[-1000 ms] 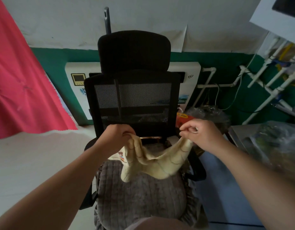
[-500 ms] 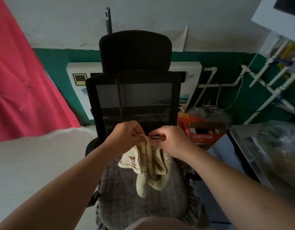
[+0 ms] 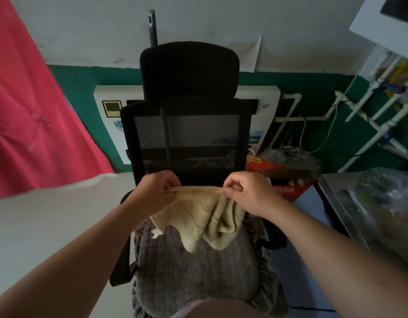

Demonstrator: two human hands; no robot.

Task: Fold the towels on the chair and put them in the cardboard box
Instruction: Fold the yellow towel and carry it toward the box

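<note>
Step in hand: you are mid-fold on one towel (image 3: 205,216), holding it up over the chair (image 3: 193,267) seat; I judge it already doubled at least once, since the top edge looks layered (hard to be sure of the layer count).

Towel: it is cream-coloured with thin brown lines, its top edge stretched taut between your two hands and the rest hanging in loose folds, with the lowest corner hanging close over the grey seat cushion.

Left hand (image 3: 156,191): your fingers are curled and pinching the left end of the top edge against your thumb.

Right hand (image 3: 246,191): your fingers are curled too, thumb and forefinger nipping the right end of that edge, with the bunched cloth hanging just below your wrist.

Gap between hands: they are near each other but apart, with the taut hem running straight between them.

Cardboard box (image 3: 287,182): it stands on the floor to the right of the chair, behind your right hand, with its top open and red printing on its side.

Next move: in my judgement you need another fold, either bringing the two ends together or laying the towel on the seat to flatten it, before you swing right to the box.

Risk: the bunched right side may fold crooked unless you shake it out.
</note>
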